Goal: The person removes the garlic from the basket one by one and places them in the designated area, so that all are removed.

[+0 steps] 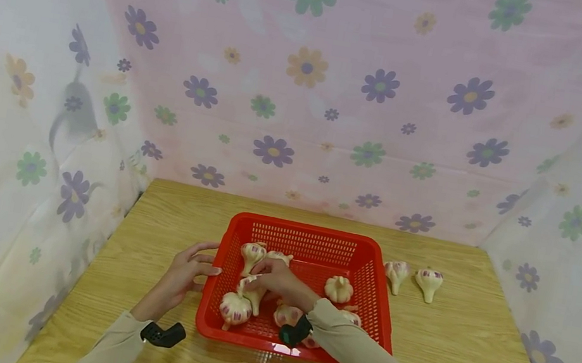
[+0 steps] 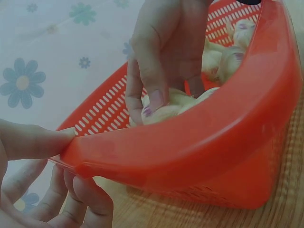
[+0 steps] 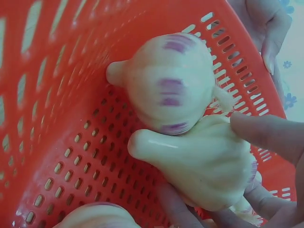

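A red plastic basket with slotted walls stands on the table, holding several garlic bulbs. My left hand is at its left side; in the left wrist view the thumb lies on the rim and the fingers curl beneath it. Inside the basket my right hand grips a pale garlic bulb, its stem pointing away from the fingers. Touching that one is a purple-streaked garlic bulb in the corner. Another bulb lies near the far left corner. The right forearm covers part of the basket.
Two garlic bulbs lie outside on the table to the right, one bulb close to the basket wall and another bulb farther right. The wooden table is enclosed by flower-printed cloth at the back and both sides.
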`<action>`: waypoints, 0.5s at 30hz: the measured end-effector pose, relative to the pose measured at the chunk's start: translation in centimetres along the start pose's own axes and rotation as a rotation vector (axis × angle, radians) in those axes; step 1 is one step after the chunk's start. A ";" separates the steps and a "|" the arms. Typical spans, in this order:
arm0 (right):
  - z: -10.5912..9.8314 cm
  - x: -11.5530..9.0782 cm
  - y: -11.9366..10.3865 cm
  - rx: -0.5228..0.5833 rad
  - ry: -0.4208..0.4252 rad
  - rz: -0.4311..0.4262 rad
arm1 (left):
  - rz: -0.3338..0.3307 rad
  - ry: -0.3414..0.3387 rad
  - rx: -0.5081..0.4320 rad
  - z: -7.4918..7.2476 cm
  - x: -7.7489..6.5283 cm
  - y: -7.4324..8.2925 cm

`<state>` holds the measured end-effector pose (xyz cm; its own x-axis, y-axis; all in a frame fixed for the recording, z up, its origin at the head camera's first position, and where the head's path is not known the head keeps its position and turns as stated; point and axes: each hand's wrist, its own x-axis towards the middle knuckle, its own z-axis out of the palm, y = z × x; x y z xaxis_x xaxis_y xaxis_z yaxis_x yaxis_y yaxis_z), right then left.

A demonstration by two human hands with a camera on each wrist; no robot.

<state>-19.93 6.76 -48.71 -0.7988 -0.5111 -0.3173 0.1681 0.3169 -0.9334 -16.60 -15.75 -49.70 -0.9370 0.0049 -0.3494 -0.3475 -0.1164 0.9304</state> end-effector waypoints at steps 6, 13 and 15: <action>-0.8 -0.1 0.2 0.063 -0.039 0.013 | 0.004 0.012 0.007 0.1 0.0 0.0; -2.1 -0.3 0.0 0.080 -0.036 -0.021 | 0.004 0.010 0.003 0.1 0.1 -0.1; -2.5 -0.5 -0.1 0.091 -0.039 -0.024 | 0.002 0.010 0.007 0.0 0.1 -0.1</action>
<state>-20.95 8.97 -48.02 -0.7803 -0.5492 -0.2990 0.2018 0.2314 -0.9517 -16.63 -15.70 -49.82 -0.9374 -0.0049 -0.3482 -0.3456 -0.1099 0.9319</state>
